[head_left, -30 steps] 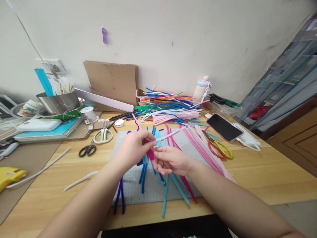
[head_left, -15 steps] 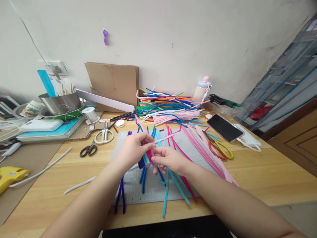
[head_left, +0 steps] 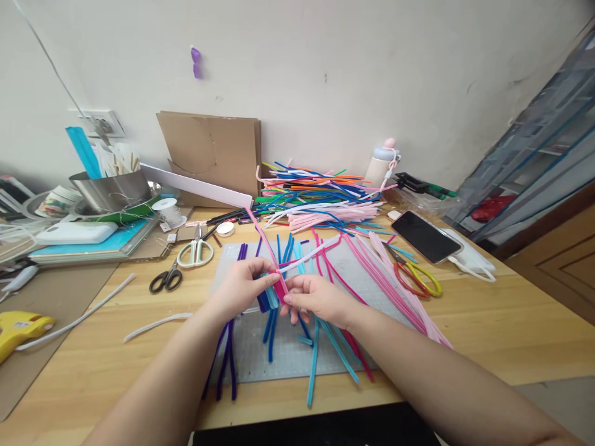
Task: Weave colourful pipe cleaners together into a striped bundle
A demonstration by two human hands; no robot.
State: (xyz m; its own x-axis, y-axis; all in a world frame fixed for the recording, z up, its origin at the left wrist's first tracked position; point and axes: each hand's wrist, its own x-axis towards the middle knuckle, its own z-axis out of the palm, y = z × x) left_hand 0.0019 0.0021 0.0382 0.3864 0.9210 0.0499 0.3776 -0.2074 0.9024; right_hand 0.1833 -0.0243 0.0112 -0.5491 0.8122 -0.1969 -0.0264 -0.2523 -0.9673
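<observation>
Between my hands, over the grey cutting mat (head_left: 288, 365), is a flat band of pipe cleaners (head_left: 281, 288) running from dark blue through light blue to bright pink. My left hand (head_left: 246, 282) pinches its upper edge between thumb and fingers. From the other side, my right hand (head_left: 316, 297) grips the pink end low down with thumb and fingertips. A pink pipe cleaner (head_left: 263, 238) sticks up from the band toward the back, and a white pipe cleaner (head_left: 304, 257) points out to the right. Loose purple pipe cleaners (head_left: 225, 362) and light blue pipe cleaners (head_left: 313, 365) lie below my hands.
Behind the mat is a heap of coloured pipe cleaners (head_left: 320, 198). Black scissors (head_left: 166, 280), white-handled scissors (head_left: 195, 251) and a yellow glue gun (head_left: 21, 328) lie left. Red-and-yellow scissors (head_left: 416, 279), a phone (head_left: 427, 236) and a bottle (head_left: 382, 164) are right.
The pink pipe cleaner now stands up clear of the band, longer in view above my left fingers. My left hand has shifted slightly down and left; my right hand stays nearly still.
</observation>
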